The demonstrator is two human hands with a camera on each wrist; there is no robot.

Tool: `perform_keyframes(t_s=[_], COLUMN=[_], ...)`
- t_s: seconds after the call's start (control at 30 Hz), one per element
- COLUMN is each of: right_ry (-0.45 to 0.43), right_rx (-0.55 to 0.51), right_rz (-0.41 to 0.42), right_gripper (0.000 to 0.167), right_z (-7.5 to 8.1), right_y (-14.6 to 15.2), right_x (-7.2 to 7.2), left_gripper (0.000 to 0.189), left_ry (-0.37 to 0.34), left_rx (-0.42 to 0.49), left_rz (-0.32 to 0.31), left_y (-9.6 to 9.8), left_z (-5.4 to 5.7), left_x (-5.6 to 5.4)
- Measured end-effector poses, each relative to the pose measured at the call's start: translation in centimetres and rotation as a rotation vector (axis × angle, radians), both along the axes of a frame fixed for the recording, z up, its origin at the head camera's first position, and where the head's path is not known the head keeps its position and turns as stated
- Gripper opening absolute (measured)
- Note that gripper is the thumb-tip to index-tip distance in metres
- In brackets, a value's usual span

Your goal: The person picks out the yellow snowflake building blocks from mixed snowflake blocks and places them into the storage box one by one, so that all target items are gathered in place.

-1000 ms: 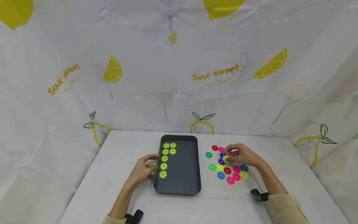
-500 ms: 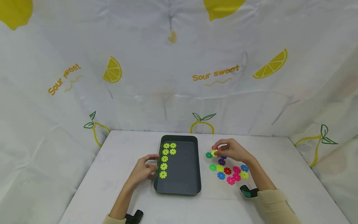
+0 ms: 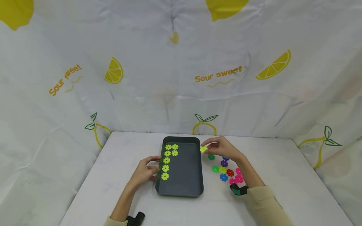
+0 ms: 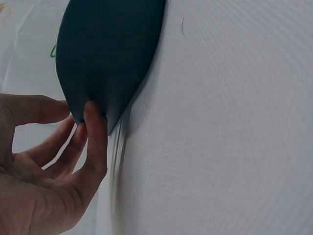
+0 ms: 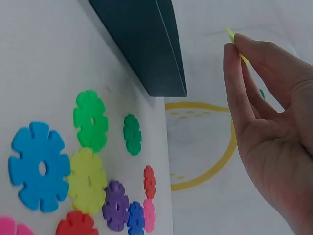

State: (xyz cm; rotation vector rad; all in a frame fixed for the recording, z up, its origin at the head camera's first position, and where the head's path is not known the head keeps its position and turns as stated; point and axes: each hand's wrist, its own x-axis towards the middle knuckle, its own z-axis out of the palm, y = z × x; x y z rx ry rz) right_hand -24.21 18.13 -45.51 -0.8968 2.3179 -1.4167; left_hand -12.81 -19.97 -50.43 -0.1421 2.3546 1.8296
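My right hand [image 3: 222, 147] pinches a yellow-green interlocking snowflake disc [image 3: 203, 149] above the right rim of the dark baking tray [image 3: 183, 188]. In the right wrist view the disc [image 5: 244, 59] shows edge-on between thumb and fingertips. My left hand [image 3: 142, 172] holds the tray's left side, its bent fingers against the rim and outer wall [image 4: 112, 44]. Several yellow-green discs [image 3: 165, 168] lie flat inside the tray, in a column along its left side with a short second column beside the top.
Loose snowflake discs lie on the white table right of the tray, among them blue [image 3: 223, 177], purple [image 3: 224, 163], red [image 3: 230, 172] and pink [image 3: 239, 179]. My right forearm hides part of this group. A lemon-print curtain [image 3: 169, 106] hangs behind the table.
My right hand has carried the yellow-green disc leftward from among the loose discs to the tray's right rim. My left hand and the tray have stayed put.
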Motion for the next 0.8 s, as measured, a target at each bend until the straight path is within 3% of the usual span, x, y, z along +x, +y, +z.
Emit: perform_keyframes(t_s=[0.33,0.8], right_ry=[-0.027,-0.086], right_rx=[-0.023,0.006], right_rz=[0.037,0.093], right_gripper=[0.035,0.036], right_z=[0.8,0.7], right_y=[-3.4,-8.0], right_x=[-0.4,-1.6], left_gripper=[0.050,0.051], left_ry=[0.004,0.008], left_rx=[0.014,0.019], left_rz=[-0.005,-0.011], left_y=[-0.1,-0.1], left_z=[0.1,0.1], left_x=[0.1,0.1])
